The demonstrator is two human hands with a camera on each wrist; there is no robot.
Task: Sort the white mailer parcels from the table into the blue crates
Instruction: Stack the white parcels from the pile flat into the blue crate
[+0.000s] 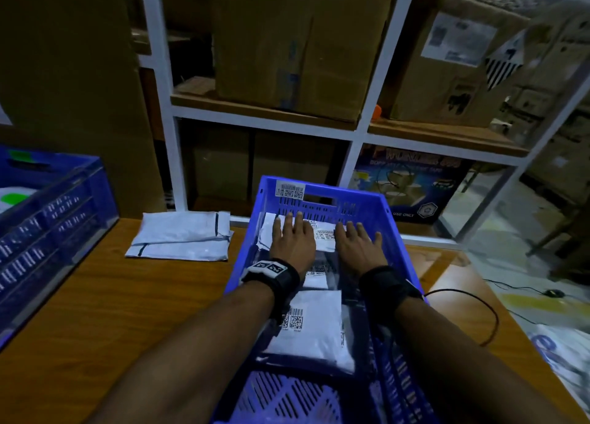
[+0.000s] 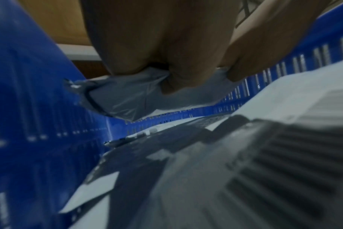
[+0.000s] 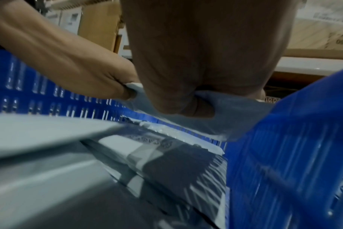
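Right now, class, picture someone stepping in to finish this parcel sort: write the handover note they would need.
Left hand and right hand: both grip one white mailer parcel at the far end of the middle blue crate, each pinching it with a thumb underneath.
Done: several labelled parcels already lie in that crate.
Left: let go of the held parcel, then sort the parcels on the table, left of the crate. A second blue crate stands at far left.
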